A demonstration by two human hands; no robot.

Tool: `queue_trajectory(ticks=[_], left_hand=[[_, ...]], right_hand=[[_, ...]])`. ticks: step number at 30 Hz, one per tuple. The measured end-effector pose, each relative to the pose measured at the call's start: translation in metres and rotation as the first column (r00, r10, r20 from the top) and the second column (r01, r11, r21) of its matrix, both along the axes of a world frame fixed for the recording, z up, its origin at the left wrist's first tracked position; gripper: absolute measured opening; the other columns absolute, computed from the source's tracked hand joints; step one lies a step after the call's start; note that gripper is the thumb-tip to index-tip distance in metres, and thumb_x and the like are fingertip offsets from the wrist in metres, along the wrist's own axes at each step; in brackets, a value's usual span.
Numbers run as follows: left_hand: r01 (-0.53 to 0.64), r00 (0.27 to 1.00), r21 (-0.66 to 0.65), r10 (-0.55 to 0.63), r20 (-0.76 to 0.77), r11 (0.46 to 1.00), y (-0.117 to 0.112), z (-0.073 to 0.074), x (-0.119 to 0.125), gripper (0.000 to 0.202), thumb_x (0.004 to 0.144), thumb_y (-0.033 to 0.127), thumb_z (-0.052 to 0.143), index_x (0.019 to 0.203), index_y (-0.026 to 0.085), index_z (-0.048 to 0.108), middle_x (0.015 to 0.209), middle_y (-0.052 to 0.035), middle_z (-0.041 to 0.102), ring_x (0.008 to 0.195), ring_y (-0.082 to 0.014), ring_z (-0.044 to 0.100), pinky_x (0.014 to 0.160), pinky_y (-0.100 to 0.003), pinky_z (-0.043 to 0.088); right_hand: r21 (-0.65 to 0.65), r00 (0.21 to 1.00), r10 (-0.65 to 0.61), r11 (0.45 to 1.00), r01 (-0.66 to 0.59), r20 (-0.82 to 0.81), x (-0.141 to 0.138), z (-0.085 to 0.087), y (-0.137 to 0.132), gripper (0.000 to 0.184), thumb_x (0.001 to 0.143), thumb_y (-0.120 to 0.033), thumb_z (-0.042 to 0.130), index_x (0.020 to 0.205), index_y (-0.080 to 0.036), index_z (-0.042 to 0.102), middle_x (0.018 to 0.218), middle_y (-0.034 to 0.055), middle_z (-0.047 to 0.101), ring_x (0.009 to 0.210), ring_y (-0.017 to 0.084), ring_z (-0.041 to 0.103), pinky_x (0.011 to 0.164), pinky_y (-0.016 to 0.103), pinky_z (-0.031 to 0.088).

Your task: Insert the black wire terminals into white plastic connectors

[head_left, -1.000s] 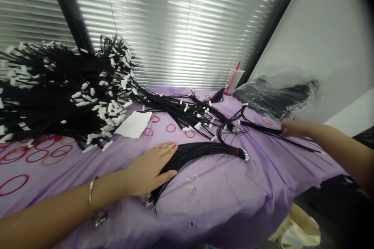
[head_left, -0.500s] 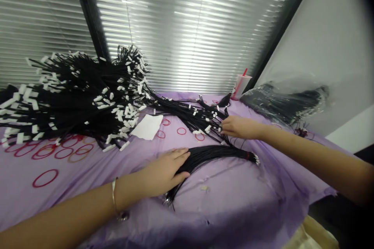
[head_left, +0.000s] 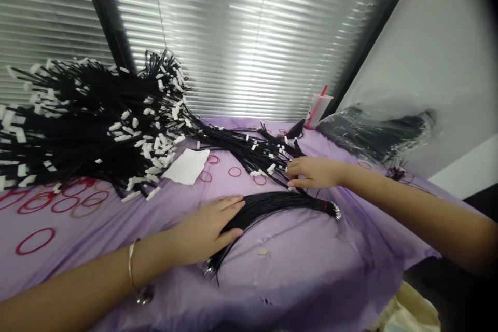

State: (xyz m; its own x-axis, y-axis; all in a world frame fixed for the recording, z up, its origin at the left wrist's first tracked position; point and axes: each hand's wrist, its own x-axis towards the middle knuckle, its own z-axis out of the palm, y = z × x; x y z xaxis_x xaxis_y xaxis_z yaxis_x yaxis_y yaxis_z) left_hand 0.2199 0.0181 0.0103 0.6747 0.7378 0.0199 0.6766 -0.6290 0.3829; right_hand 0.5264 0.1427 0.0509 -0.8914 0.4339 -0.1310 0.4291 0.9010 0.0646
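My left hand (head_left: pixel 212 225) lies across a bundle of thin black cables (head_left: pixel 278 201), fingers stretched out and thumb apart on the near side. A red band (head_left: pixel 326 206) rings the bundle close to its right end, where silvery tips (head_left: pixel 337 211) stick out. More bare tips (head_left: pixel 209 268) show beyond my left hand at the other end. Behind the bundle, my right hand (head_left: pixel 313 171) has its fingers bent and closed at the ends of loose black cables (head_left: pixel 249 150) with white connectors. What exactly lies between those fingertips is partly hidden.
A big heap of black cables with white connectors (head_left: pixel 78 124) fills the left back. Red rubber bands (head_left: pixel 35 241) and a white paper piece (head_left: pixel 187 166) lie on the purple sheet (head_left: pixel 311 259). At the back right are a cup with a straw (head_left: pixel 318 111) and bagged cables (head_left: pixel 381 132).
The view has shifted slightly, so most things appear further left. My right hand has moved a little left at the loose cable ends. My left hand stays on the bundle.
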Motion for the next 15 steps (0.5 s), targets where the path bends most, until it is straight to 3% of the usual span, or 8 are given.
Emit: queue_trajectory(ticks=[6, 10, 11, 13, 15], left_hand=[[-0.006, 0.999, -0.037, 0.004, -0.046, 0.999, 0.002, 0.0, 0.002, 0.055, 0.093, 0.04, 0.034, 0.14, 0.012, 0.034, 0.147, -0.0119, 0.032, 0.135, -0.024, 0.03, 0.11, -0.041, 0.027], [-0.001, 0.999, -0.041, 0.0, -0.033, 0.999, 0.003, -0.001, 0.002, 0.055, 0.093, 0.04, 0.035, 0.14, 0.012, 0.035, 0.147, -0.0112, 0.032, 0.135, -0.024, 0.029, 0.111, -0.041, 0.025], [0.002, 1.0, -0.04, -0.003, -0.029, 0.999, 0.004, -0.002, 0.002, 0.055, 0.093, 0.04, 0.035, 0.14, 0.012, 0.035, 0.147, -0.0112, 0.032, 0.135, -0.0241, 0.029, 0.112, -0.042, 0.025], [0.006, 1.0, -0.04, -0.007, -0.022, 0.999, 0.003, -0.002, 0.002, 0.055, 0.093, 0.04, 0.035, 0.139, 0.012, 0.036, 0.147, -0.0114, 0.032, 0.135, -0.0245, 0.029, 0.111, -0.042, 0.025], [0.003, 1.0, -0.04, -0.004, -0.02, 0.999, 0.003, -0.002, 0.001, 0.055, 0.093, 0.04, 0.035, 0.14, 0.012, 0.036, 0.147, -0.0114, 0.032, 0.135, -0.0246, 0.029, 0.111, -0.042, 0.025]], right_hand=[[0.132, 0.992, -0.123, 0.984, 0.117, 0.04, 0.013, 0.01, -0.011, 0.049, 0.092, -0.045, 0.035, 0.066, -0.015, 0.064, 0.065, 0.008, 0.063, 0.064, 0.017, 0.053, 0.072, 0.034, 0.031], [0.286, 0.935, -0.35, 0.892, 0.349, -0.048, 0.034, 0.016, -0.035, 0.051, 0.09, -0.048, 0.035, 0.058, -0.017, 0.058, 0.06, 0.008, 0.059, 0.062, 0.019, 0.051, 0.07, 0.035, 0.03], [0.251, 0.898, -0.427, 0.863, 0.439, -0.104, 0.04, 0.013, -0.038, 0.049, 0.088, -0.049, 0.037, 0.058, -0.018, 0.057, 0.061, 0.0078, 0.059, 0.064, 0.019, 0.051, 0.07, 0.035, 0.03], [0.064, 0.779, -0.592, 0.787, 0.614, -0.205, 0.052, 0.002, -0.036, 0.046, 0.085, -0.052, 0.042, 0.058, -0.018, 0.057, 0.064, 0.0075, 0.06, 0.066, 0.02, 0.052, 0.068, 0.034, 0.031], [-0.099, 0.691, -0.689, 0.72, 0.687, -0.22, 0.064, -0.013, -0.027, 0.045, 0.083, -0.054, 0.043, 0.06, -0.018, 0.059, 0.065, 0.0057, 0.062, 0.063, 0.019, 0.053, 0.063, 0.031, 0.034]])
